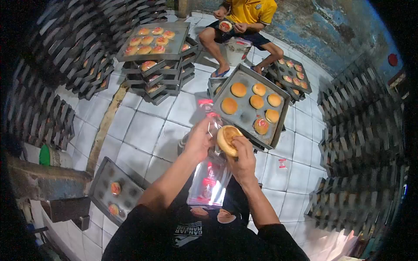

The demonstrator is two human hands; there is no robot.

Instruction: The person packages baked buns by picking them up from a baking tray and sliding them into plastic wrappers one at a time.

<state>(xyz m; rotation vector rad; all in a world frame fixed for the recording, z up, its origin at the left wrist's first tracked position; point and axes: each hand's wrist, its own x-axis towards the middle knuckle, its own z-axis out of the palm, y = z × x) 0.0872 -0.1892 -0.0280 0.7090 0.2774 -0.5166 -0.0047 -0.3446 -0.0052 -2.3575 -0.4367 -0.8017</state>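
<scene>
My right hand (242, 160) grips a round bun (228, 140) whose browned face is turned up. Just left of it, my left hand (201, 138) pinches a clear plastic wrapper (214, 124) with pink-red print. A stack of clear printed bags (209, 185) lies below my hands, over my lap. Beyond the bun, a metal tray (248, 80) holds several golden unwrapped buns and one wrapped bun (261, 126) near its front corner.
A person in a yellow shirt (250, 11) sits opposite, holding a wrapped bun. Stacked trays (176, 45) of wrapped buns stand back left, more (305, 82) back right. A tray (102, 182) with two wrapped buns lies front left. Tall tray stacks (357, 143) line both sides.
</scene>
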